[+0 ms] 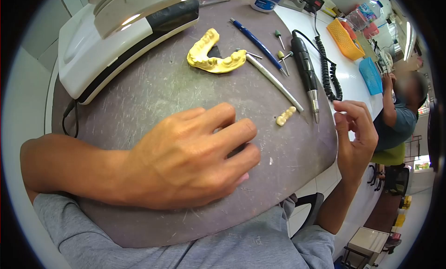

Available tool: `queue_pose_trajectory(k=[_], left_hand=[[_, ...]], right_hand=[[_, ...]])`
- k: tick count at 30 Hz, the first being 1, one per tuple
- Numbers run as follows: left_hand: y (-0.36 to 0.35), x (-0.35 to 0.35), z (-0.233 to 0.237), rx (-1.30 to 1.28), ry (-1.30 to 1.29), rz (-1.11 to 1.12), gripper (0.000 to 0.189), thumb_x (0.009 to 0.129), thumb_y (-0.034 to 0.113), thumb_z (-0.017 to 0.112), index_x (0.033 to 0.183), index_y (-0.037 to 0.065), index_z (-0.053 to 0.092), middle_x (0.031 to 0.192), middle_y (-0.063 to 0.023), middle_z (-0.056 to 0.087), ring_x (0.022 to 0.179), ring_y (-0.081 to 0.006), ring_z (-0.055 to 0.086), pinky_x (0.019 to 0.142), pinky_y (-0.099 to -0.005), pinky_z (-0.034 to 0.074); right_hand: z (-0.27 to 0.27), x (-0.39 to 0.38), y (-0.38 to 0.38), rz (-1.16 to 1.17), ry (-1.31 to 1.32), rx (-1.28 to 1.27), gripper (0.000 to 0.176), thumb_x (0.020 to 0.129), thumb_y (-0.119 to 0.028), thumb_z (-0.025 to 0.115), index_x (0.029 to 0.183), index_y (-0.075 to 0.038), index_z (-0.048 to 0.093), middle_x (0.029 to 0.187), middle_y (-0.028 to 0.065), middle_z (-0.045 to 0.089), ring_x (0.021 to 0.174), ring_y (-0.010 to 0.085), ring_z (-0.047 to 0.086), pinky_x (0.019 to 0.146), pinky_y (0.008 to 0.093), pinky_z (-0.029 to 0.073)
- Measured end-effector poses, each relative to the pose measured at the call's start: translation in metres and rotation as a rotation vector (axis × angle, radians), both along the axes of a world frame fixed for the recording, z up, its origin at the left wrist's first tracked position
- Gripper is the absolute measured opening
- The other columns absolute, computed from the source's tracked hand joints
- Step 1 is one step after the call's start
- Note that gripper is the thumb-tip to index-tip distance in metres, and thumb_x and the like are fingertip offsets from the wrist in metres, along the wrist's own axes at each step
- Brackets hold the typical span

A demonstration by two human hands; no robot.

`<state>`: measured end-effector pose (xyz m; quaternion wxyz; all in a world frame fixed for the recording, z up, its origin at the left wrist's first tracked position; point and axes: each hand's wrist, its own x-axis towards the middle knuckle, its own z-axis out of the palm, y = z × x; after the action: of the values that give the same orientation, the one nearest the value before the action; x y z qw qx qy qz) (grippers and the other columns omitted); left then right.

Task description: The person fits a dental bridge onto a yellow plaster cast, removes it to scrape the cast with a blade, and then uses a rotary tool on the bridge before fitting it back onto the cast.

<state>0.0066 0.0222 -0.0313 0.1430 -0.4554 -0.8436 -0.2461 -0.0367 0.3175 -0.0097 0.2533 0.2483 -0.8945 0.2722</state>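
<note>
My left hand [190, 152] rests palm down on the grey, scratched work board [153, 115], its fingers loosely bent and apart; the palm is hidden and nothing held shows. At the board's right edge, my right hand [357, 136] is raised with loosely curled fingers and no visible object in them. Between the hands lies a small tooth-coloured dental bridge [285, 116]. Beyond my left hand sits a yellow dental arch model [216, 57]. A thin whitish instrument [275, 82] slants toward the bridge, and a black handpiece [304, 64] with a metal tip lies beside it.
A blue pen-like tool [257, 43] and several small burs [281, 55] lie near the handpiece's coiled cord [331, 76]. A white device [125, 41] stands at the left. Farther right are a yellow basket [345, 39], a blue basket [370, 76] and another person [399, 113].
</note>
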Motion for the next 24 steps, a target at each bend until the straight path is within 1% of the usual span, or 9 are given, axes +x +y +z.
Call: queue_pose_trajectory(k=[3, 4, 5, 7, 8, 10, 15, 20, 24], left_hand=[[-0.003, -0.003, -0.002, 0.026, 0.128, -0.001, 0.030, 0.064, 0.013, 0.079, 0.089, 0.005, 0.065, 0.099, -0.0095, 0.061, 0.077, -0.0201, 0.058, 0.054, -0.0309, 0.050], [-0.007, -0.004, 0.004, -0.065, 0.179, 0.066, 0.041, 0.064, 0.009, 0.078, 0.103, 0.004, 0.066, 0.110, -0.0138, 0.059, 0.092, -0.0250, 0.060, 0.070, -0.0352, 0.054], [-0.011, -0.008, 0.011, -0.075, 0.187, 0.062, 0.041, 0.064, 0.009, 0.078, 0.103, 0.004, 0.066, 0.110, -0.0138, 0.059, 0.092, -0.0250, 0.060, 0.070, -0.0352, 0.054], [-0.014, -0.018, 0.027, 0.055, 0.230, 0.291, 0.062, 0.069, 0.005, 0.076, 0.127, 0.004, 0.056, 0.127, -0.0167, 0.053, 0.116, -0.0304, 0.055, 0.093, -0.0403, 0.049], [-0.016, -0.021, 0.027, 0.041, 0.234, 0.285, 0.062, 0.069, 0.005, 0.076, 0.127, 0.004, 0.056, 0.127, -0.0167, 0.053, 0.116, -0.0304, 0.055, 0.093, -0.0403, 0.049], [-0.022, -0.025, 0.024, 0.126, -0.002, 0.362, 0.079, 0.074, 0.003, 0.073, 0.145, 0.005, 0.038, 0.141, -0.0173, 0.043, 0.134, -0.0317, 0.042, 0.108, -0.0432, 0.037], [-0.024, -0.026, 0.009, 0.104, -0.169, 0.392, 0.086, 0.078, 0.003, 0.072, 0.151, 0.003, 0.027, 0.146, -0.0170, 0.039, 0.138, -0.0303, 0.039, 0.114, -0.0402, 0.031], [-0.031, -0.041, -0.003, 0.142, -0.185, 0.431, 0.073, 0.086, 0.004, 0.067, 0.149, 0.001, 0.030, 0.139, -0.0197, 0.047, 0.134, -0.0302, 0.045, 0.115, -0.0407, 0.033], [-0.034, -0.045, -0.001, 0.169, -0.224, 0.453, 0.067, 0.089, 0.006, 0.067, 0.147, 0.003, 0.034, 0.129, -0.0169, 0.057, 0.126, -0.0273, 0.053, 0.108, -0.0396, 0.039]], right_hand=[[0.004, 0.000, -0.016, 0.192, 0.036, 0.121, 0.021, 0.082, 0.002, 0.070, 0.103, -0.004, 0.072, 0.100, 0.0081, 0.069, 0.076, 0.0159, 0.063, 0.060, 0.0283, 0.051], [0.005, -0.001, -0.022, 0.189, 0.044, 0.115, 0.021, 0.082, 0.002, 0.070, 0.103, -0.004, 0.072, 0.100, 0.0081, 0.069, 0.076, 0.0159, 0.063, 0.060, 0.0283, 0.051], [0.006, -0.003, -0.028, 0.269, 0.079, 0.228, 0.025, 0.081, 0.002, 0.071, 0.105, -0.005, 0.072, 0.102, 0.0095, 0.069, 0.078, 0.0188, 0.064, 0.064, 0.0311, 0.053], [0.003, -0.006, -0.032, 0.341, 0.117, 0.326, 0.028, 0.079, 0.002, 0.071, 0.107, -0.005, 0.072, 0.105, 0.0109, 0.068, 0.079, 0.0216, 0.065, 0.067, 0.0340, 0.055], [0.000, -0.008, -0.033, 0.352, 0.106, 0.344, 0.029, 0.080, -0.005, 0.074, 0.109, -0.005, 0.071, 0.101, 0.0116, 0.067, 0.078, 0.0220, 0.064, 0.067, 0.0342, 0.054], [-0.002, -0.008, -0.035, 0.367, 0.100, 0.357, 0.032, 0.080, -0.012, 0.077, 0.110, -0.005, 0.070, 0.098, 0.0123, 0.066, 0.077, 0.0223, 0.063, 0.068, 0.0343, 0.053], [0.010, 0.014, -0.047, 0.104, -0.125, 0.259, 0.044, 0.077, -0.036, 0.082, 0.102, -0.002, 0.068, 0.080, 0.0077, 0.059, 0.068, 0.0194, 0.059, 0.060, 0.0328, 0.048], [-0.004, 0.012, -0.062, 0.104, -0.064, 0.365, 0.029, 0.080, -0.015, 0.077, 0.103, -0.002, 0.066, 0.082, 0.0081, 0.062, 0.071, 0.0246, 0.064, 0.062, 0.0360, 0.049], [0.002, 0.014, -0.062, 0.128, -0.087, 0.333, 0.030, 0.081, -0.008, 0.075, 0.109, -0.003, 0.066, 0.083, 0.0088, 0.062, 0.071, 0.0239, 0.064, 0.064, 0.0361, 0.050]])
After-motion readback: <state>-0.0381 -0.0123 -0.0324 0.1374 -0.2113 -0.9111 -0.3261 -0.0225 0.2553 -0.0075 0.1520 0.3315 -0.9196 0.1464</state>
